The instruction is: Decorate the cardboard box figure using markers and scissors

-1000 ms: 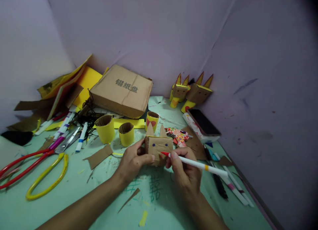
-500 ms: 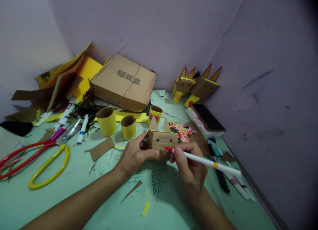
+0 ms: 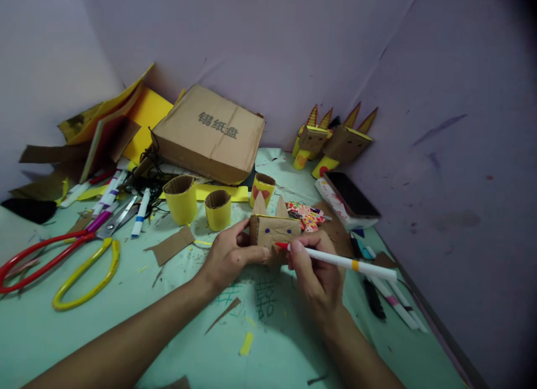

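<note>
Over the green table (image 3: 201, 361), approx. centre, a cardboard head (image 3: 279, 225) is held w/ its face toward the camera by the L hand (image 3: 229, 260), fingers round its side & thumb pressed on the lower front; whether any weight is taken by the table can't be told. The R hand (image 3: 316, 271) is clamped on a white marker (image 3: 348, 262), its red tip (image 3: 282, 245) aimed at the face, below two blue dots (image 3: 267, 230). Main risk: the head could be dented if squeezed too hard, b/c the card looks soft. An ear (image 3: 259, 203) could be bent if knocked. A line could be sent astray if the L grip is loosened, & wet ink could be smeared by the R fingers, kept v. close. Re writing: "锡纸盘" is printed in black on the big box (image 3: 207, 134) at the back; green handwriting (image 3: 265, 302) on the table, nr the hands, is only partly legible, poss. "Haha". No brand can be made out on the phone (image 3: 351, 193) or marker.
</note>
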